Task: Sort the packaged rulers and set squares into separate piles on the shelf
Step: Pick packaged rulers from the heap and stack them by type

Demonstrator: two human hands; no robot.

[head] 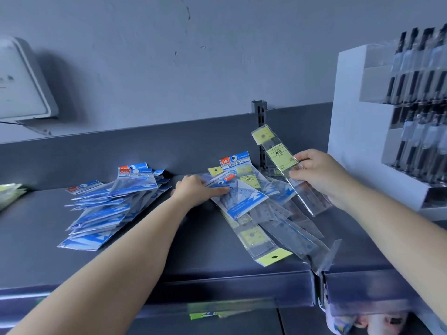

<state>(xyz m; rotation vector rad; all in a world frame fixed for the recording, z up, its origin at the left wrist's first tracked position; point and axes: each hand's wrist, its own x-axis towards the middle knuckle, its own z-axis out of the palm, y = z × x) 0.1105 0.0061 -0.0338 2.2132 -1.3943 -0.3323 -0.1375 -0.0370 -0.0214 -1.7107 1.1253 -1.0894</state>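
Note:
A fanned pile of blue set square packs (108, 204) lies on the left of the grey shelf (36, 226). A mixed heap of clear ruler packs with yellow tabs (271, 228) and blue packs sits at the centre right. My left hand (196, 192) rests on the top blue set square pack (242, 201) of that heap, fingers gripping its left edge. My right hand (316, 175) holds a clear packaged ruler (283, 160) with a yellow label, lifted and tilted above the heap.
A white display stand (350, 141) filled with dark pens stands on the right end of the shelf. A grey upright bracket (260, 131) rises behind the heap. A white box (21, 81) is mounted on the wall at left. Yellow-green packs (9, 192) lie at the far left edge.

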